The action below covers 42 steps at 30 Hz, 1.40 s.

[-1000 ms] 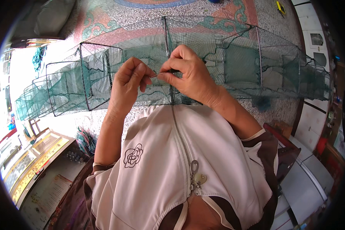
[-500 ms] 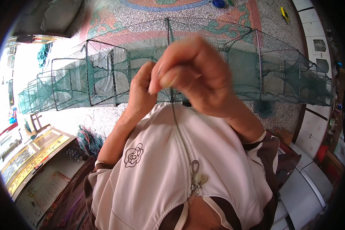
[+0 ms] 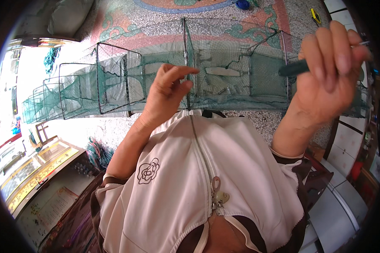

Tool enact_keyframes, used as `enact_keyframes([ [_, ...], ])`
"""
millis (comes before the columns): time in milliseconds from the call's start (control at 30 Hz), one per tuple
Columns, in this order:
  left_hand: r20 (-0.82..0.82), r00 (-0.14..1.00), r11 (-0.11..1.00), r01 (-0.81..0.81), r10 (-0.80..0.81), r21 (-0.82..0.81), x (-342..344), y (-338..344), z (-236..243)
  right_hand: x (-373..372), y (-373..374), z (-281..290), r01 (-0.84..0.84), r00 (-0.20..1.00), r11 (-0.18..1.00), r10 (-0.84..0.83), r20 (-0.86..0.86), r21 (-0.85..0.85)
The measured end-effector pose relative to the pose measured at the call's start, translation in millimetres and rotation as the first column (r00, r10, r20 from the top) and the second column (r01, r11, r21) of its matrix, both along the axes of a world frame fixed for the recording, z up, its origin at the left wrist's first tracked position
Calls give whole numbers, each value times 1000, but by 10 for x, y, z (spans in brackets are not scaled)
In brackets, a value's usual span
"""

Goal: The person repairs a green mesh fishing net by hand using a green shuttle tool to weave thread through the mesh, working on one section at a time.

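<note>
A long green mesh net trap (image 3: 266, 78) on dark square frames stretches across in front of me from left to right. My left hand (image 3: 169, 90) is at its near middle, beside an upright frame bar (image 3: 184, 50). Its forefinger points right, the thumb stands apart from it, and I see nothing held. Raised over the trap's right part, my right hand (image 3: 327, 69) is closed around a dark green netting needle (image 3: 294, 68). One thick end juts out left of the fingers; a thin pale tip shows at the other side. Its middle is hidden by the fingers.
Behind the trap lies a patterned speckled floor (image 3: 164, 9) with a blue round object (image 3: 242, 4) and a yellow-handled tool (image 3: 315, 17). Green twine bundles (image 3: 99, 154) lie by a glass-topped cabinet (image 3: 42, 162) at left. White cabinets (image 3: 346, 145) line the right.
Both hands were together at the trap's middle. The right hand has swung far right with the netting needle, which now shows. The left hand stayed near the bar, its thumb and forefinger now apart.
</note>
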<state>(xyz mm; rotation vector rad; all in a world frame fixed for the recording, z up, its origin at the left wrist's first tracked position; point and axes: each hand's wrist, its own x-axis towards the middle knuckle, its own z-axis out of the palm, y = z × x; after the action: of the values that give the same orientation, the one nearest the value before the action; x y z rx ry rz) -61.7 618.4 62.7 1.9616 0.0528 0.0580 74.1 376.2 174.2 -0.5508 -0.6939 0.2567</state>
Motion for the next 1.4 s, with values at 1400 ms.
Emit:
enact_keyframes([
  [1400,-236,965,867,-213,115,-451,90,309,-34,-550,1154,-1171,836,511,307,-131,849,-456],
])
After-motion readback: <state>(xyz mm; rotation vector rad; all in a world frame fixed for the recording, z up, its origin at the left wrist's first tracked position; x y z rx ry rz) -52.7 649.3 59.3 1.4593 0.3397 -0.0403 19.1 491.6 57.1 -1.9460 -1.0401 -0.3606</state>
